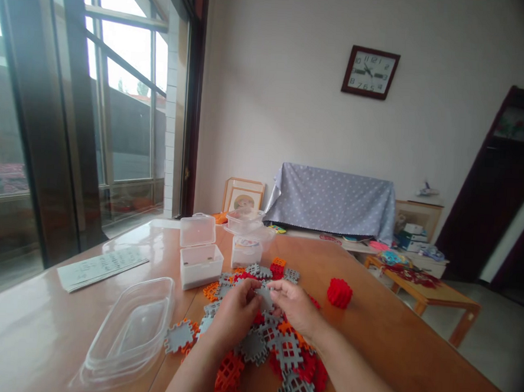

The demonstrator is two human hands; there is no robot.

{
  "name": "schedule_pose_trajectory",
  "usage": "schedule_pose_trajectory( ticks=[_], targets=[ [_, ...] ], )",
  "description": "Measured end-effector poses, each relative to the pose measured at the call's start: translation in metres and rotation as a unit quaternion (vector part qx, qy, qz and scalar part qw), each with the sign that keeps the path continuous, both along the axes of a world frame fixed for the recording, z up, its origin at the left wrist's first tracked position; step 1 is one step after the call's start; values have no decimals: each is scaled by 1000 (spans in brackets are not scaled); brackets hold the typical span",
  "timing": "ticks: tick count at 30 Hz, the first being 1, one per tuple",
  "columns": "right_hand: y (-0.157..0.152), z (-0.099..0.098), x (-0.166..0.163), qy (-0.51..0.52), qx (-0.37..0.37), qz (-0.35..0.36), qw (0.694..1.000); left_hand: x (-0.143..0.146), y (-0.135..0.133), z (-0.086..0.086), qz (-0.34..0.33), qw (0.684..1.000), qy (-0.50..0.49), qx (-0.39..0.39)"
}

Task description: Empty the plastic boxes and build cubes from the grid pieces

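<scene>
Between my two hands is a grey interlocking plastic tile (pixel 265 297) with notched edges. My left hand (pixel 240 306) pinches its left side, and my right hand (pixel 296 304) grips it from the right; the fingers partly cover it. Beneath and around them spreads a pile of similar tiles: grey lattice tiles (pixel 288 350), orange-red tiles (pixel 228 372) and red tiles (pixel 311 364). A solid grey tile (pixel 179 336) lies at the pile's left edge. Off to the right sits a red block (pixel 339 293) that looks built from such tiles.
A clear plastic tray (pixel 103 328) lies on the wooden table (pixel 368 344) at left, near a printed sheet (pixel 102 268). Behind the pile stand a white lidded box (pixel 201 268), its lid up, and a second box (pixel 246 255). A low wooden stool (pixel 446 296) is beyond the table's right edge.
</scene>
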State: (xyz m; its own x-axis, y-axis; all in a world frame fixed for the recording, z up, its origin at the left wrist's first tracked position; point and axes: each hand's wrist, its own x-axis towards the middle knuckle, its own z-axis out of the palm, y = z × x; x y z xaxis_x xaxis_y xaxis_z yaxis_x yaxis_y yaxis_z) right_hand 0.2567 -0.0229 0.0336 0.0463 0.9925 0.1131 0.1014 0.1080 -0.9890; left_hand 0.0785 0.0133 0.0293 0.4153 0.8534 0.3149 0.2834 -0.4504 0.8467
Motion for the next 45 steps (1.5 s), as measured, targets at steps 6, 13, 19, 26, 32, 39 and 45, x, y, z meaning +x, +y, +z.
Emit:
schedule_pose_trajectory(
  ticks=[6,13,19,26,32,39,45],
  targets=[
    [-22,-2,37,-16,-27,-74,997,0,-2,-1,40,998,31,30],
    [-32,-20,50,29,-55,-78,995,-1,-1,-2,99,989,91,55],
    [-32,-11,36,21,-15,-75,997,-1,-2,-3,117,982,130,71],
    [-16,-34,77,-137,31,-227,964,1,-11,6,107,974,174,95],
    [-16,-44,108,-227,-3,-260,939,17,-53,24,-28,966,203,160],
    [-23,-36,115,-305,-103,-247,914,33,-71,8,-239,909,295,169],
    [-25,-32,102,-258,-137,-204,934,33,-63,6,-187,917,327,135]
  ],
)
